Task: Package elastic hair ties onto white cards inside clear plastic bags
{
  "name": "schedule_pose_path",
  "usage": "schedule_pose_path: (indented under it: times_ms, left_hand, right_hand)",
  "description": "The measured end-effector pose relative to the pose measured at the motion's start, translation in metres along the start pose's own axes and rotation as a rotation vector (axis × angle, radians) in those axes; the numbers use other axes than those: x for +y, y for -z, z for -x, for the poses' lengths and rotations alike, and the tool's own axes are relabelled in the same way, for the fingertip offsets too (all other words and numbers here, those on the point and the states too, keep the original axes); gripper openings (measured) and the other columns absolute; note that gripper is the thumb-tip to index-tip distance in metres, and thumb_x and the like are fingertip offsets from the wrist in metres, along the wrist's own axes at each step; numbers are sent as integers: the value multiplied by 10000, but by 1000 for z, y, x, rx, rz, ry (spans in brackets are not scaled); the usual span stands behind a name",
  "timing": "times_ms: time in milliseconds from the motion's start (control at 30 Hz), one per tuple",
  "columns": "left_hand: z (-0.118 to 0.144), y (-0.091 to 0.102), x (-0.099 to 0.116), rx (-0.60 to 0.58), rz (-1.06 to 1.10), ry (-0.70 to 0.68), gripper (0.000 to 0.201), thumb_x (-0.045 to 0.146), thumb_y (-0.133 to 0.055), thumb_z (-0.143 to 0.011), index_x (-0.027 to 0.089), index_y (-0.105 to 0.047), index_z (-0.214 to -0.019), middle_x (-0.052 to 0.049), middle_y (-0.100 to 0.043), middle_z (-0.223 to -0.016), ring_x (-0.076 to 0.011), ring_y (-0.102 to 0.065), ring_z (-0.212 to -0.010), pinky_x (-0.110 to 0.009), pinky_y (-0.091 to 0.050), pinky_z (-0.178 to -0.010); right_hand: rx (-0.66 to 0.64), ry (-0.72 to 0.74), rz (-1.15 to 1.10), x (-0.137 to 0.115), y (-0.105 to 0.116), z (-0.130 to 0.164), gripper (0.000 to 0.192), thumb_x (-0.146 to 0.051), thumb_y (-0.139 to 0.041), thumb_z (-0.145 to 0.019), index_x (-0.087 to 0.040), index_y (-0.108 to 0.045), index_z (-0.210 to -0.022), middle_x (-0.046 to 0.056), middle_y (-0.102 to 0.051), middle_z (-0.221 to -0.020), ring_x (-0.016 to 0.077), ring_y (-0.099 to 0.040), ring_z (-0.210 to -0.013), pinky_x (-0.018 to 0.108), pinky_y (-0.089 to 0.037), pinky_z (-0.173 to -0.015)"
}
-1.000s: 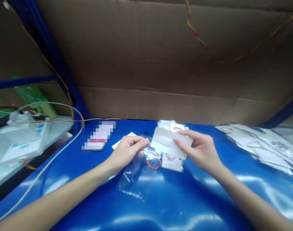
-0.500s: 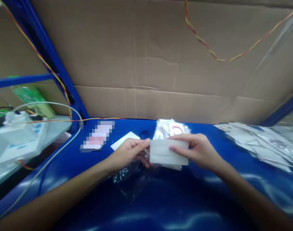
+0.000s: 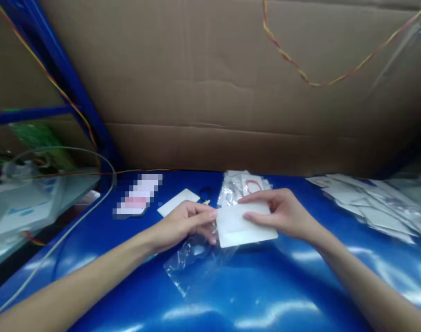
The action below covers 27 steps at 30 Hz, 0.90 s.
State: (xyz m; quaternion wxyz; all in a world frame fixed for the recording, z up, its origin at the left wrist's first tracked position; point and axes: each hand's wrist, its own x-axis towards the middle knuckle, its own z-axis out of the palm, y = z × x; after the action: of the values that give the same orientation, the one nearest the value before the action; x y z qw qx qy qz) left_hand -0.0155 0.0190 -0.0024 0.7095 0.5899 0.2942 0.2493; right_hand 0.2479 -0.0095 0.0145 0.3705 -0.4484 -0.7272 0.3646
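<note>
My right hand point(image 3: 283, 214) pinches a blank white card point(image 3: 243, 230) by its right side, thumb on the face towards me. My left hand point(image 3: 191, 221) is closed at the card's left edge, its thumb tip at or very close to that edge. From the left fingers hangs a crumpled clear plastic bag point(image 3: 188, 265), partly behind the card. Just beyond my left hand lies another white card point(image 3: 179, 201), with a dark loop point(image 3: 205, 192) beside it. Behind the held card is a pile of clear-bagged cards point(image 3: 231, 189), one showing a red loop point(image 3: 254, 185).
A pixelated phone-like slab point(image 3: 137, 196) lies at the left on the shiny blue table point(image 3: 266, 290). Several bagged white pieces point(image 3: 373, 207) spread at the right. Cardboard point(image 3: 231, 92) walls the back. A white cable point(image 3: 75, 221) loops across the left side.
The card in my right hand has tilted and come slightly lower. The clear bag below my left hand shows more spread out. The view has shifted a little.
</note>
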Motion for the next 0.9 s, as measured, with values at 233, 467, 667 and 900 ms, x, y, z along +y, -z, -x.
schedule_pose_path:
  times_ms: [233,467,667,900]
  left_hand:
    - [0,-4,-2,49,-191,53,349,448,-701,-882,124,-792,-795,-91,-784,-735,-175,-724,-595,-248,-579,-611]
    - [-1,-6,-2,156,-203,50,298,421,-745,-826,126,-783,-812,-70,-761,-655,-184,-703,-509,-242,-562,-485]
    - [-2,-3,-3,319,-97,-47,281,376,-753,-825,102,-791,-874,-97,-763,-671,-213,-733,-590,-255,-596,-491]
    - [-2,-2,1,199,134,42,315,390,-767,-809,86,-776,-889,-126,-774,-759,-214,-739,-665,-237,-599,-506]
  right_hand:
    - [-125,2,111,-5,2,1,317,-342,-798,-824,-208,-822,-1110,57,-824,-923,218,-741,-776,264,-566,-633]
    - [-74,-66,-35,-8,-4,2,433,-326,-848,-770,-185,-764,-1170,56,-794,-872,185,-712,-672,228,-528,-513]
    - [56,-153,-218,-2,-5,-3,607,-328,-865,-753,-191,-600,-1282,16,-762,-718,162,-664,-486,210,-488,-389]
    - [307,-33,-313,-2,-5,-7,425,-359,-909,-697,-164,-706,-1016,0,-733,-655,119,-582,-437,223,-473,-390]
